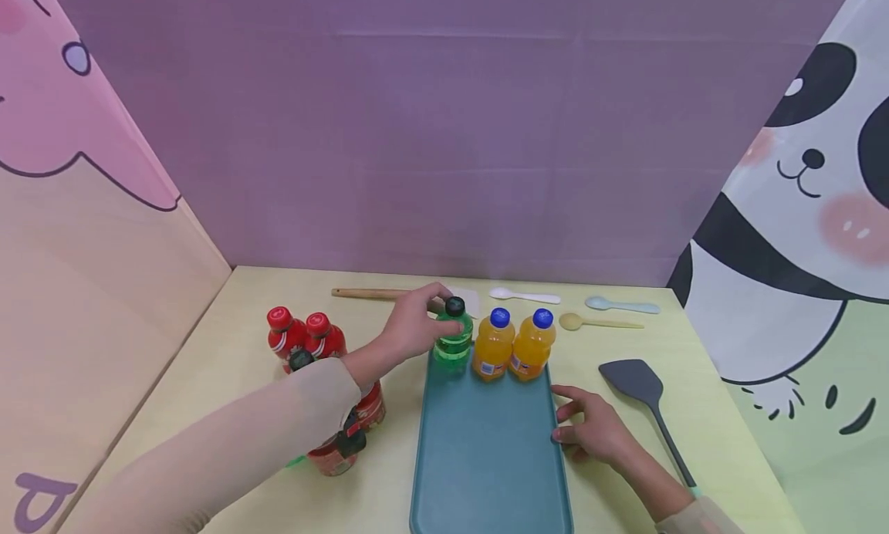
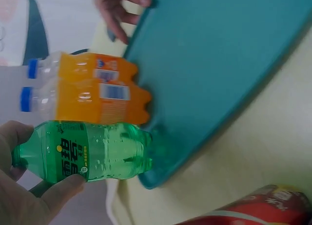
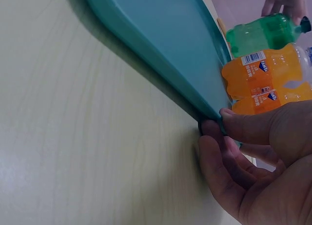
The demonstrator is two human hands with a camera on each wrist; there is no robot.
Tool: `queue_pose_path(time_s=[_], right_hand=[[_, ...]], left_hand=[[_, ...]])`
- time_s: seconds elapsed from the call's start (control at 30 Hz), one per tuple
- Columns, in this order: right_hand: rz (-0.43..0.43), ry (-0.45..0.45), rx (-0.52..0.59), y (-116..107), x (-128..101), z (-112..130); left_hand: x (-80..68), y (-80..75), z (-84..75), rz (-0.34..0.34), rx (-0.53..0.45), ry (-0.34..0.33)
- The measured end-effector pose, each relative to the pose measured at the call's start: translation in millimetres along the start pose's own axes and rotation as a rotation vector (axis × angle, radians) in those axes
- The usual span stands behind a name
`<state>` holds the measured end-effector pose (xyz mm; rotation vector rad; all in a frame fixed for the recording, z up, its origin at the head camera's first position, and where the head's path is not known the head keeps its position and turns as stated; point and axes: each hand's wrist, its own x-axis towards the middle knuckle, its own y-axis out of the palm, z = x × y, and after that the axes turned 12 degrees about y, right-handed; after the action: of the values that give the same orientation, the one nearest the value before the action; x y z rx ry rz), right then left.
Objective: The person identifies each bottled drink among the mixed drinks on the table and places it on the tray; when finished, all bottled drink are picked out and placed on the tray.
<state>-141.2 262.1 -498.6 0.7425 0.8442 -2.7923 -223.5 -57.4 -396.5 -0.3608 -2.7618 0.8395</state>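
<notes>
My left hand (image 1: 410, 323) grips a green soda bottle (image 1: 453, 353) round its upper part. The bottle is upright over the far left corner of the blue-green tray (image 1: 491, 457); whether its base touches the tray I cannot tell. Right beside it, two orange soda bottles (image 1: 492, 350) with blue caps stand on the tray's far end. My right hand (image 1: 592, 430) pinches the tray's right rim. In the right wrist view the thumb (image 3: 248, 127) lies on the rim, with fingers at its underside.
Red bottles (image 1: 325, 337) and other dark-capped bottles stand left of the tray, partly behind my left forearm. A dark turner (image 1: 635, 380) lies to the right. Along the back are a wooden-handled spatula (image 1: 368, 293), a white spoon (image 1: 524, 295), a blue spoon (image 1: 621, 305) and a yellow spoon (image 1: 600, 322).
</notes>
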Motion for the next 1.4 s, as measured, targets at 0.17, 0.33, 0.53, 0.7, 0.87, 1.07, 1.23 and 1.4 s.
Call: queue_pose_path(time_s=[0.17,0.33,0.53,0.7,0.87,1.07,1.23,1.4], right_hand=[[0.002,0.004,-0.005,0,0,1],[0.001,0.005,0.0,-1,-1,2],[0.002,0.003,-0.002,-1,-4,3],[0.001,-0.005,-0.009,-1,-3,2],[0.003,0.0,-0.008,0,-1,0],[0.009,0.001,-0.007,3,0,-1],[0.011,-0.002,-0.012,2,1,0],[0.01,0.004,-0.01,1,0,0]], left_hand=[[-3.1,5.1,7.0,0.036,0.018,0.006],[-3.4,5.3,8.6,0.064,-0.002,0.022],[-3.9,4.9,7.7,0.084,-0.01,0.002],[-2.2,2.5,7.2,0.109,-0.025,-0.016],[0.2,-5.4,9.4,0.216,-0.021,-0.026],[-7.4,-30.1,4.7,0.295,0.023,-0.003],[-21.7,-61.0,-7.0,0.259,0.027,0.06],[-48.6,-87.6,-12.9,0.185,0.032,0.109]])
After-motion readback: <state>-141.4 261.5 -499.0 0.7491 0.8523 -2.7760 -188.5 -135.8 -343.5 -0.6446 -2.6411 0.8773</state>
